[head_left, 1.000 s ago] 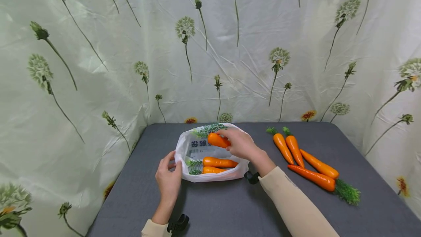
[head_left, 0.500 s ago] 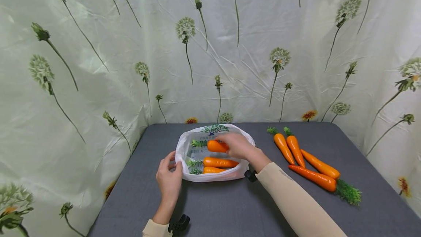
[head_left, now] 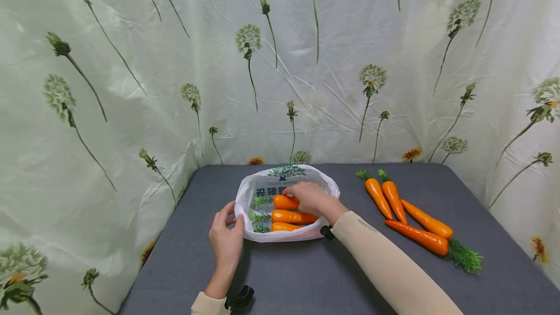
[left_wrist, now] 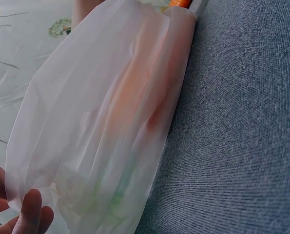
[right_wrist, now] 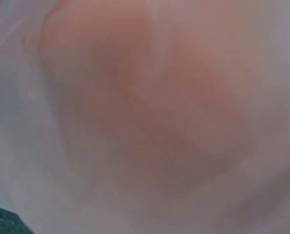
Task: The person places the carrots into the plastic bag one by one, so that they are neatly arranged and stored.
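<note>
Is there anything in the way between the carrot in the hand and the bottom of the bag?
Nothing visible. The right hand holds the carrot already inside the open white plastic bag, beside two other carrots, with free room beyond them. The left hand holds the bag's rim open.

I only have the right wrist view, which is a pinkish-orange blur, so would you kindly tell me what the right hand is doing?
Observer: The right hand is inside the white plastic bag, holding a carrot.
Operator: Thank you; is anything else in the bag?
Observer: Two more carrots lie in it, nearer the person.
Operator: And where is the other hand?
Observer: The left hand grips the bag's left rim.
Operator: Are any carrots outside?
Observer: Four carrots lie on the grey table, right of the bag.
</note>
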### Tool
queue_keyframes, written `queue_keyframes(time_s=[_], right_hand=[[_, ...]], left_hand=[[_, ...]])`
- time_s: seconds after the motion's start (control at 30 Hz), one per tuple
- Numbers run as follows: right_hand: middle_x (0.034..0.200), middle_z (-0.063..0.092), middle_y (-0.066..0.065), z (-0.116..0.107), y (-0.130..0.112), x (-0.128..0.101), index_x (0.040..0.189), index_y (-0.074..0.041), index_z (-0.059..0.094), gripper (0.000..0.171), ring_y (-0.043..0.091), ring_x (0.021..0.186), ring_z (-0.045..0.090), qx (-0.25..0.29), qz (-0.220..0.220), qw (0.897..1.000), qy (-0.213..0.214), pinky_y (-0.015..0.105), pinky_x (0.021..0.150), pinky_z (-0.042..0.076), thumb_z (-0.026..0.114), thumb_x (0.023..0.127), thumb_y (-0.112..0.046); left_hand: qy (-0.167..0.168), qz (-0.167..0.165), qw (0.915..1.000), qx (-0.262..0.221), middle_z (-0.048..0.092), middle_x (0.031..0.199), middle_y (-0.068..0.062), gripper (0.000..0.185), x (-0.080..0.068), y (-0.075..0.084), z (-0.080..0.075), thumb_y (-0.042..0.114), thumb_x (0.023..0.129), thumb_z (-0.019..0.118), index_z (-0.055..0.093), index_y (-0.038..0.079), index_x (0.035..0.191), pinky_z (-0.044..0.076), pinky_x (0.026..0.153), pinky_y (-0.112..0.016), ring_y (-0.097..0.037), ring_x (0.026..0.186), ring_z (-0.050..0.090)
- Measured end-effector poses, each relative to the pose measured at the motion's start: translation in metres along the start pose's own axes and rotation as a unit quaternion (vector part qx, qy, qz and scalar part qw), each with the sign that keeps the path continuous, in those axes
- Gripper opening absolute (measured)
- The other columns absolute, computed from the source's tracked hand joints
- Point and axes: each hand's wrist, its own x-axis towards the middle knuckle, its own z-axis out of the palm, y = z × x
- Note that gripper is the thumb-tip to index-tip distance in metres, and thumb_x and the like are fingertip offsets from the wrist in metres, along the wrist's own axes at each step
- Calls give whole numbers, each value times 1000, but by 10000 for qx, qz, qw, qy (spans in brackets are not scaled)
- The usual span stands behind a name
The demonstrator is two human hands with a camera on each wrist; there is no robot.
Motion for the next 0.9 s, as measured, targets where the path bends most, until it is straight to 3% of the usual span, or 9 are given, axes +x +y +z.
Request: queue_keyframes(time_s=[0.43,0.9], right_hand=[[123,67,-4,15,5,9,134,-26,66,56,17,107,61,361,183,9991,-116,37,98,48,64,88,6],[123,67,-1,7,6,6,136,-24,64,58,19,110,62,483,187,9986,-90,37,94,51,63,87,7]], left_hand=[[-50,-56,10000,-2,67,104,-6,37,-1,0,0,2,85,76,72,9,121,54,66,-34,-20,80,67],[-70,-26,10000,-41,67,104,-5,36,-1,-1,0,4,86,76,72,9,121,53,66,-27,-18,80,66]])
